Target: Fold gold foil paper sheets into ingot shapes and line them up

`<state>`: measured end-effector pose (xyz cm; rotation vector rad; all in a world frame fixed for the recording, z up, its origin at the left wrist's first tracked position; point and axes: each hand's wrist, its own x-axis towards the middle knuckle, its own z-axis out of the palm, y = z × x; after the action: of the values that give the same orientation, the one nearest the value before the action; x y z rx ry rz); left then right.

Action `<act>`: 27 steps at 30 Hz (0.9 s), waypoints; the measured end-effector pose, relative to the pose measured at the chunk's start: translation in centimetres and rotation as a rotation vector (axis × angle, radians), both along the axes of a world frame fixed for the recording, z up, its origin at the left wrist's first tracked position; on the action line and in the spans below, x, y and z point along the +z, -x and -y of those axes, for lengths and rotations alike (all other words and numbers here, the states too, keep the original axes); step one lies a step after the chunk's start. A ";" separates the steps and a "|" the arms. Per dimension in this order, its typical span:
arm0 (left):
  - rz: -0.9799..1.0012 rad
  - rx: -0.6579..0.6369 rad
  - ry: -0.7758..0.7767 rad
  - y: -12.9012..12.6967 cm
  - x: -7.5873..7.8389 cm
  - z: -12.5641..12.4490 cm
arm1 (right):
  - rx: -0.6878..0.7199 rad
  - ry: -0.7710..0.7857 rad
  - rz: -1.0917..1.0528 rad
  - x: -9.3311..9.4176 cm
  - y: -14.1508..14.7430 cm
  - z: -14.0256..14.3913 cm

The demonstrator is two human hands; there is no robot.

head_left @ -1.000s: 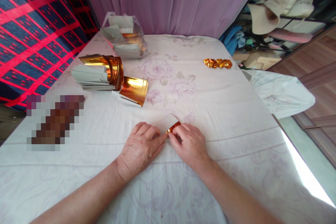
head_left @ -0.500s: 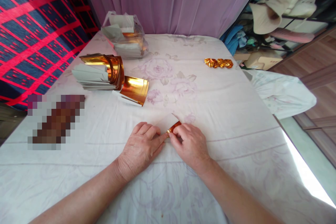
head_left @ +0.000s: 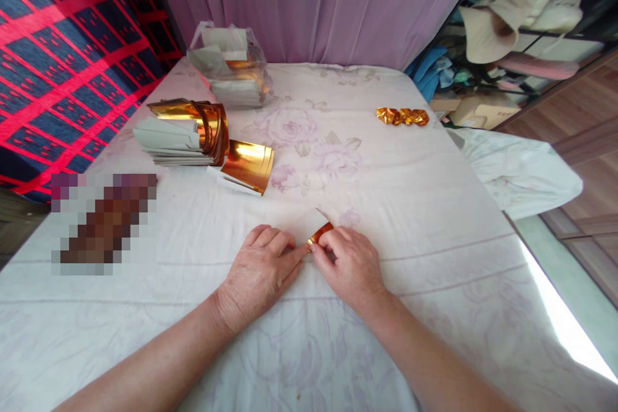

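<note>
Nothing moved: both hands [head_left: 309,267] still pinch gold foil paper [head_left: 319,234]

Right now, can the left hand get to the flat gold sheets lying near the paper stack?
Probably yes. Only bare cloth lies between the left hand and the flat gold sheets, which sit ahead and slightly left of it. But its fingers are pressing the small gold paper together with the right hand.

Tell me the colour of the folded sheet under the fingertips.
Shiny gold on one face, white on the other: the folded sheet in the head view.
</note>
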<state>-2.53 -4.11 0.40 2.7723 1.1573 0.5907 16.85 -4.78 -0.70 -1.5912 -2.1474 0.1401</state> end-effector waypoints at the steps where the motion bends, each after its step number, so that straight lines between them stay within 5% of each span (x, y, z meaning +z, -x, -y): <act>1: 0.000 0.000 0.000 0.0 0.0 0.0 | -0.001 0.000 -0.001 0.0 0.0 0.0; 27: -0.004 -0.007 0.014 0.0 0.0 -0.1 | 0.005 0.012 -0.008 -0.1 -0.2 0.0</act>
<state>-2.54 -4.06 0.38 2.7656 1.1479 0.5742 17.04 -4.77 -0.82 -1.5896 -2.1483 0.1603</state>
